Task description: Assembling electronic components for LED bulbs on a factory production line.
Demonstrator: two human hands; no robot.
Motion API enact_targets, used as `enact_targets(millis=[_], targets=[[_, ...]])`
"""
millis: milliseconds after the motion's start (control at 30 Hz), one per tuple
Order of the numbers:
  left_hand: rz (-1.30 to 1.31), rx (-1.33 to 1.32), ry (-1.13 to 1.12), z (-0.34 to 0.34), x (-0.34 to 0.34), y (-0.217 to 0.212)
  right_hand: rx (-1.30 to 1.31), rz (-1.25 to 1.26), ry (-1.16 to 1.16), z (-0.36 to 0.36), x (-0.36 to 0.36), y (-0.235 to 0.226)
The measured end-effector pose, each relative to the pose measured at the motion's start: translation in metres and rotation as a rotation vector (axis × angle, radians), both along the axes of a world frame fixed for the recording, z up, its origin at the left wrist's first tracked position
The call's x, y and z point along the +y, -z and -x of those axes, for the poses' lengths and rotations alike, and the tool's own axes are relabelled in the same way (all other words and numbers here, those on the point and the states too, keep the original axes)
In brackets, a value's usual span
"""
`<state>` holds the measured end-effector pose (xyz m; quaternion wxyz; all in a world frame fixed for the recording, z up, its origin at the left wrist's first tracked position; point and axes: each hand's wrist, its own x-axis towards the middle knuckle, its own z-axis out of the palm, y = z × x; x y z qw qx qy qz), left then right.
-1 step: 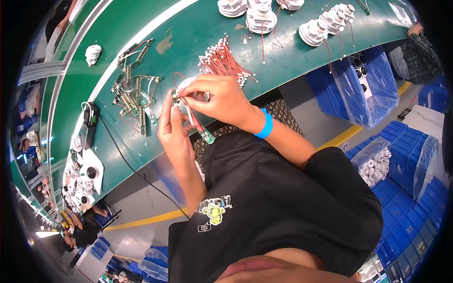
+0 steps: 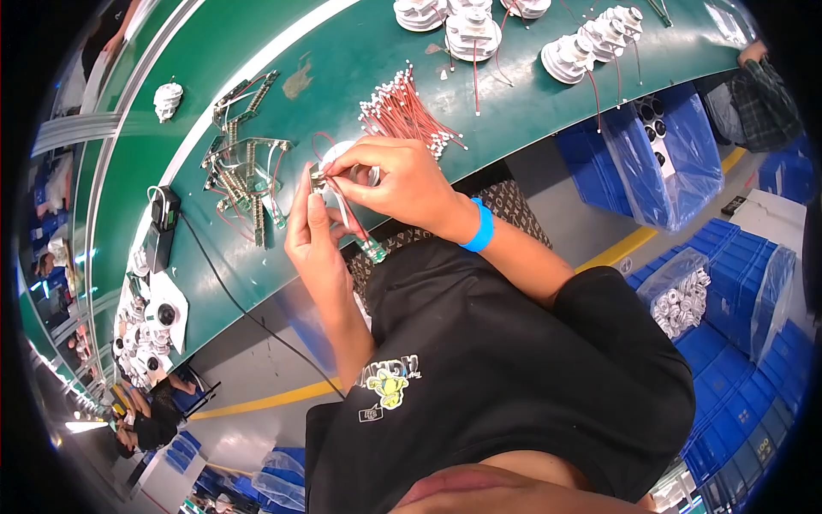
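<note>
My left hand (image 2: 318, 238) is closed round a small circuit board (image 2: 318, 178), its thumb and fingers gripping the sides. From above, the fingertips of my right hand (image 2: 394, 178) pinch red and white wires (image 2: 345, 210) at that board; the exact contact is hidden by the fingers. These wires run down past my left fingers to a narrow green board (image 2: 373, 250), which hangs by my shirt. Just behind both hands, a white round part (image 2: 339, 152) is partly covered, and a thin red wire loops up beside it.
A pile of red wires with white connectors (image 2: 402, 110) lies beyond my hands. Left of them are heaped green circuit boards (image 2: 248, 176). White ribbed housings (image 2: 473, 36) stand at the far side. A black cable (image 2: 224, 287) crosses the table edge. Blue bins (image 2: 668, 171) are at right.
The hanging green board has shifted slightly left. Both hands stay at almost the same place, still gripping.
</note>
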<state>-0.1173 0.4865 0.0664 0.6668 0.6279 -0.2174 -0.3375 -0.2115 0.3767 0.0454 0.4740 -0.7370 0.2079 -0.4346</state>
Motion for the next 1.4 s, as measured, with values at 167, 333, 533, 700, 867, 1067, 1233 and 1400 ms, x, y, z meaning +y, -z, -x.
enact_targets(millis=[167, 333, 533, 700, 867, 1067, 1233, 1400], targets=[[-0.156, -0.163, -0.042, 0.015, -0.005, -0.012, -0.047, -0.124, 0.040, -0.002, 0.008, 0.003], [-0.193, -0.237, -0.053, 0.020, -0.005, -0.015, -0.058, -0.131, 0.017, -0.001, 0.006, 0.002], [-0.241, -0.382, -0.055, 0.031, -0.010, -0.018, -0.040, -0.105, 0.038, 0.001, 0.007, 0.000], [-0.201, -0.430, -0.073, 0.036, -0.011, -0.017, -0.164, -0.463, -0.055, -0.001, 0.012, 0.000], [-0.018, -0.243, -0.073, 0.029, -0.013, -0.007, -0.191, -0.526, -0.084, 0.000, 0.010, 0.000], [-0.028, -0.087, -0.061, 0.022, -0.012, -0.006, -0.191, -0.397, -0.085, 0.001, 0.004, 0.003], [-0.043, -0.114, -0.056, 0.019, -0.012, -0.007, -0.142, -0.271, -0.056, 0.002, 0.002, 0.004], [-0.178, -0.302, -0.032, 0.027, -0.013, -0.015, -0.183, -0.174, 0.029, -0.002, 0.008, 0.008]])
